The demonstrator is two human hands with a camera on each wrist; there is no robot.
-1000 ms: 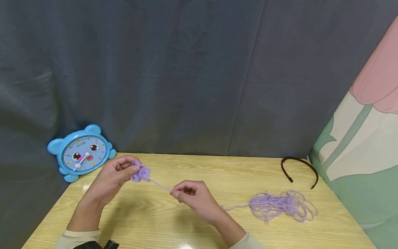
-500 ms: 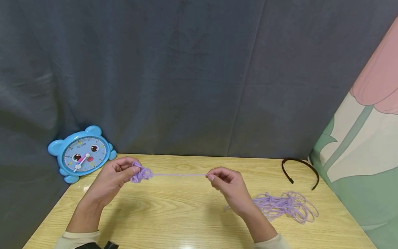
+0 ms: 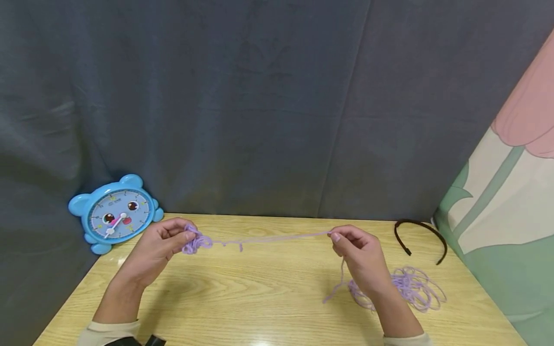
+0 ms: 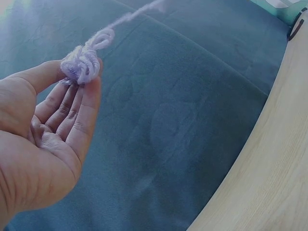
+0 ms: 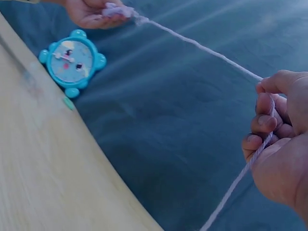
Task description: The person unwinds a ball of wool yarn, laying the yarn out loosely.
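My left hand (image 3: 151,259) pinches a small looped bundle of lilac yarn (image 3: 196,241) between thumb and fingertips, above the table's left half. From the bundle a single strand (image 3: 277,238) runs nearly level to the right, and my right hand (image 3: 361,257) pinches it between thumb and forefinger. In the right wrist view the strand passes on through the palm and hangs below the right hand (image 5: 284,130). Beneath my right forearm lies a loose heap of the same yarn (image 3: 417,288) on the table, partly hidden by that arm.
A blue bear-shaped clock (image 3: 119,214) stands at the table's back left corner. Toward the back right lies a dark brown headband (image 3: 421,226). Behind the wooden table (image 3: 259,288) hangs a dark grey-blue curtain (image 3: 259,120).
My right hand has moved right and slightly up, drawing a longer strand out from the left hand's bundle. The left hand has stayed almost in place, still pinching the yarn.
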